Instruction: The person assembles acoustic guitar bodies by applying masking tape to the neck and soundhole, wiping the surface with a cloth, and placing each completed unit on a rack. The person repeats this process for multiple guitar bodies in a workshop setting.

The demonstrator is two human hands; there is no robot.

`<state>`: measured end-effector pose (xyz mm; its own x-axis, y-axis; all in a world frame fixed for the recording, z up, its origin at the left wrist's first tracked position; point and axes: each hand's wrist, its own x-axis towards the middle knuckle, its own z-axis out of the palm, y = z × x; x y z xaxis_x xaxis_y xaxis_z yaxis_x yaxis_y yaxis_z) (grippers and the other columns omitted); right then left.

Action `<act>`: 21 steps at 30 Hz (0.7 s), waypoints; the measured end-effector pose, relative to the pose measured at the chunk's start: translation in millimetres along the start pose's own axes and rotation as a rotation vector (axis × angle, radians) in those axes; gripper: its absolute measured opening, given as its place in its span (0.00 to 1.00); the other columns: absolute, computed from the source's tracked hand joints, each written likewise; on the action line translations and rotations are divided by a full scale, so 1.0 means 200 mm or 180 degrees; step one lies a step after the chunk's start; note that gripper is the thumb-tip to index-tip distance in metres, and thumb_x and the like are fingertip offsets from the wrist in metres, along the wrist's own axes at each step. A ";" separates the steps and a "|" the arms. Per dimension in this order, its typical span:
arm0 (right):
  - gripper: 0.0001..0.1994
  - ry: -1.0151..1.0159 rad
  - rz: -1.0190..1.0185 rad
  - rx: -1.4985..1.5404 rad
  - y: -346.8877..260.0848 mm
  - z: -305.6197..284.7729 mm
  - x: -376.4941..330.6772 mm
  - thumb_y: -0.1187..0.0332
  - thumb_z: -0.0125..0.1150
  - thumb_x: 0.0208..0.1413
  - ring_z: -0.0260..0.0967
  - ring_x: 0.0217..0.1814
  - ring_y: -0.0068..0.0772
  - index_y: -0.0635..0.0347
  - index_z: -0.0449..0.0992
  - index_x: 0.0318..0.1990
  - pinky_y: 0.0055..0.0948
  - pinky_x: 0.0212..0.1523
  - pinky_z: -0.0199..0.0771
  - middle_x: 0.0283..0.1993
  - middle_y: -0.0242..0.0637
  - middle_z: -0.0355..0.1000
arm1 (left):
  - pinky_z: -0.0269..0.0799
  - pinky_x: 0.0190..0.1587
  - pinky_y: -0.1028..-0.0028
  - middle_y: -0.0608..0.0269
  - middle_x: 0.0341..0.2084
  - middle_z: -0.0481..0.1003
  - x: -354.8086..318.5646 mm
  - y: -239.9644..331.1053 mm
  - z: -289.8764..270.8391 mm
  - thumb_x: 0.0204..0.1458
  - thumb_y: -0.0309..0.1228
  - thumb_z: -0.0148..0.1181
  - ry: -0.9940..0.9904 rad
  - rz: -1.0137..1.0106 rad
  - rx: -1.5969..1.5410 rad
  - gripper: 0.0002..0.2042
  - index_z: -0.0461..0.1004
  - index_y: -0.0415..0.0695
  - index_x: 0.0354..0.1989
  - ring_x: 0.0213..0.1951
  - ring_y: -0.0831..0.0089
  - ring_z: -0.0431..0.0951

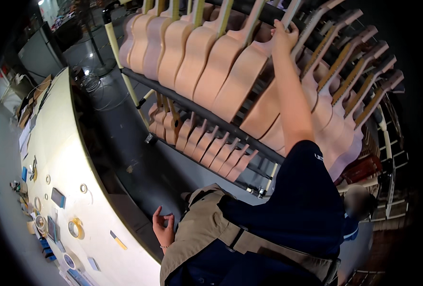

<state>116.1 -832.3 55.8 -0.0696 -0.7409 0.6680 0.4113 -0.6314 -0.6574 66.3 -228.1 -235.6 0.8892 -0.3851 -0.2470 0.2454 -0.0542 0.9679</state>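
Unfinished pale-wood guitars stand side by side on a rack, their necks pointing up and away. My right hand (284, 36) reaches across to the rack's upper level, fingers closed around the neck of one guitar (242, 78), whose body rests among the others. Beside my hip, near the edge of the white worktable (102, 209), hangs my left hand (163, 229). Its fingers are loosely bent and apart, with nothing in them.
Smaller guitar bodies (211, 152) line the rack's padded lower level. Tape rolls (75, 229), a yellow-handled cutter (118, 240) and blue blocks (58, 197) lie on the worktable. Another person (357, 205) is at the right. Coiled wire (90, 83) lies beyond the table.
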 end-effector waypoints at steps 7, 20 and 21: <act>0.45 -0.0074 0.0146 -0.2874 -0.13 0.03 -0.12 0.49 0.53 0.56 0.68 0.49 0.60 0.65 0.30 0.67 0.50 0.48 0.68 0.49 0.67 0.66 | 0.67 0.46 0.76 0.65 0.25 0.73 0.02 0.01 0.01 0.47 0.17 0.60 -0.0150 0.0126 0.0248 0.25 0.64 0.37 0.56 0.35 0.76 0.75; 0.35 0.0187 -0.0443 -0.2932 -0.37 -0.18 0.14 0.59 0.64 0.44 0.64 0.54 0.56 0.76 0.59 0.55 0.41 0.55 0.63 0.50 0.61 0.66 | 0.67 0.40 0.80 0.66 0.25 0.72 -0.05 -0.18 -0.16 0.47 0.18 0.61 -0.0128 -0.0119 -0.0175 0.24 0.65 0.38 0.55 0.31 0.80 0.73; 0.32 -0.0129 -0.0148 -0.3144 -0.43 -0.14 0.14 0.60 0.64 0.43 0.69 0.49 0.54 0.74 0.63 0.52 0.40 0.51 0.68 0.47 0.60 0.69 | 0.67 0.40 0.80 0.66 0.24 0.72 -0.06 -0.18 -0.18 0.48 0.19 0.61 -0.0137 -0.0099 -0.0084 0.23 0.66 0.38 0.55 0.31 0.80 0.73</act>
<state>52.5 -805.0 121.7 -0.0277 -0.7139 0.6997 -0.5353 -0.5805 -0.6135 61.1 -188.7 -268.5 0.8638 -0.4228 -0.2741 0.2832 -0.0426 0.9581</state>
